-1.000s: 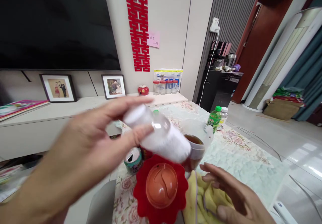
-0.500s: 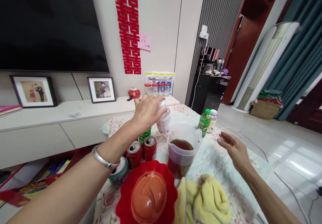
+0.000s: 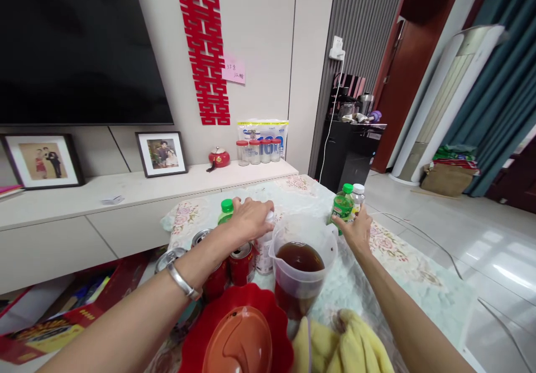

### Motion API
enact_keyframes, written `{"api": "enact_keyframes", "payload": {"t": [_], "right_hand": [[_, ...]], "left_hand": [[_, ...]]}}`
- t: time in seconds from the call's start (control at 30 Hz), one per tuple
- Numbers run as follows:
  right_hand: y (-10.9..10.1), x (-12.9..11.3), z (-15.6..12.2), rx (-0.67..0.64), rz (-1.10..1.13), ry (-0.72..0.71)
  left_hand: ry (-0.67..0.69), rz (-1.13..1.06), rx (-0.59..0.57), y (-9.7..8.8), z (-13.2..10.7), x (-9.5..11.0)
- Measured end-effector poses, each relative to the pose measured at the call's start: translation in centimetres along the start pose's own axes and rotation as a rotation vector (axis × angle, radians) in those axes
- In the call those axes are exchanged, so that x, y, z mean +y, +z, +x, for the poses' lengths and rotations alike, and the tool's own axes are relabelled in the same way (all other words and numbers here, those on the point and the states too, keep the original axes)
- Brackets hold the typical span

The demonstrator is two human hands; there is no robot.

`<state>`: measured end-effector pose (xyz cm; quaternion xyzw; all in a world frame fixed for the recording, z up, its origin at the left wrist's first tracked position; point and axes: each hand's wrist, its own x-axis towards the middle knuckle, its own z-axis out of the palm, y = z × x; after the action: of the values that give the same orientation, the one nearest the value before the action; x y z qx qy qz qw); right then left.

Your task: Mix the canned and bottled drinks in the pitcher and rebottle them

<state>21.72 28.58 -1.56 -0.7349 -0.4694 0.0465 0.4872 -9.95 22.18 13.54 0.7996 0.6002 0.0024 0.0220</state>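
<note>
My left hand (image 3: 250, 219) is closed from above around the white cap of a clear plastic bottle (image 3: 263, 256), which stands between red drink cans (image 3: 243, 261) and a translucent pitcher (image 3: 299, 300) of dark brown liquid. Behind that wrist a green-capped bottle (image 3: 226, 210) is partly hidden. Over at the right, my right hand (image 3: 355, 232) has thumb and fingers apart around the near side of a green-labelled bottle (image 3: 342, 205) and a clear bottle with a white cap (image 3: 358, 195). Whether it touches them is unclear.
A red scalloped bowl (image 3: 278, 339) with an orange oval piece (image 3: 240, 342) sits in front, beside a yellow towel (image 3: 355, 342). Behind the flowered tablecloth (image 3: 299, 183), a white cabinet (image 3: 125, 194) bears framed photos, a red pot (image 3: 219, 157) and several red-lidded jars (image 3: 266, 152).
My left hand has brought the white-capped bottle down and nearer, beside the cans and pitcher. My right hand has moved left and forward to the two bottles. The view has shifted slightly.
</note>
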Motion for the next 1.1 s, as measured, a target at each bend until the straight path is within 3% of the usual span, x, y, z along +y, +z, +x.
{"api": "enact_keyframes", "payload": {"t": [0.2, 0.47, 0.77, 0.93, 1.1], "right_hand": [[3.1, -0.4, 0.2, 0.139, -0.093, 0.105], [4.0, 0.4, 0.5, 0.082, -0.112, 0.076], [4.3, -0.1, 0.2, 0.026, -0.002, 0.114], [1.2, 0.2, -1.7, -0.012, 0.088, 0.063], [-6.3, 0.2, -4.8, -0.141, 0.230, -0.105]], "left_hand": [[0.066, 0.037, -0.075, -0.3, -0.2, 0.0], [0.137, 0.033, -0.176, -1.3, -0.7, 0.2], [0.135, 0.004, -0.041, -1.7, -1.6, -0.6], [0.095, -0.061, 0.141, -3.4, -2.9, 0.3], [0.231, -0.254, 0.268, -5.3, -4.9, 4.0]]}}
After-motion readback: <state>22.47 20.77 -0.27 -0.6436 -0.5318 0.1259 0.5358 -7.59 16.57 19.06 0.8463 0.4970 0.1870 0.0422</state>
